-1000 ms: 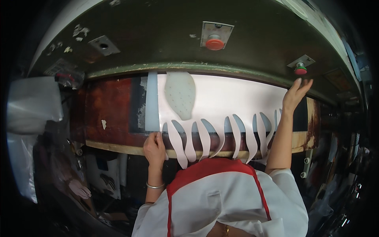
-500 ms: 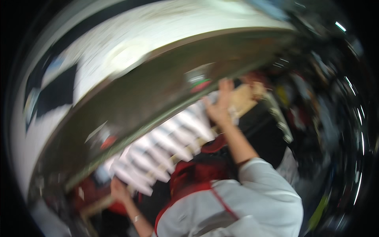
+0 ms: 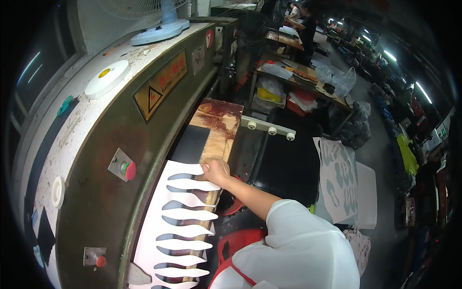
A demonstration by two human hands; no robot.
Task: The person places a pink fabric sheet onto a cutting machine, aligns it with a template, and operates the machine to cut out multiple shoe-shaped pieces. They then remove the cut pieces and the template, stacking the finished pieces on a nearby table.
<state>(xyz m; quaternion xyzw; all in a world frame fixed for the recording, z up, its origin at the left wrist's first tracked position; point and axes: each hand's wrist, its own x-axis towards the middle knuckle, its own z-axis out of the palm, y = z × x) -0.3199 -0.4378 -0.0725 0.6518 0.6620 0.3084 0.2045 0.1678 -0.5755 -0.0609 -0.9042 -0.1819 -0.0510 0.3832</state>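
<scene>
Now, right hand (image 3: 216, 172) touching white cut-out sheet's (image 3: 161, 226) far corner

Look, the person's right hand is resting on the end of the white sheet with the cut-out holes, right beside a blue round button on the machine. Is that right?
Not quite. The button is red, not blue, as the head view shows. The right hand does rest on the end of the white sheet with the cut-out holes, by the machine.

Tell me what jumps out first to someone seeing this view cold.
The white sheet with rows of sole-shaped cutouts lies on the press bed at lower centre, with the right hand resting on its far corner. Left of it curves the big olive machine housing, with a yellow warning sign and red buttons. The left hand is out of view.
</scene>
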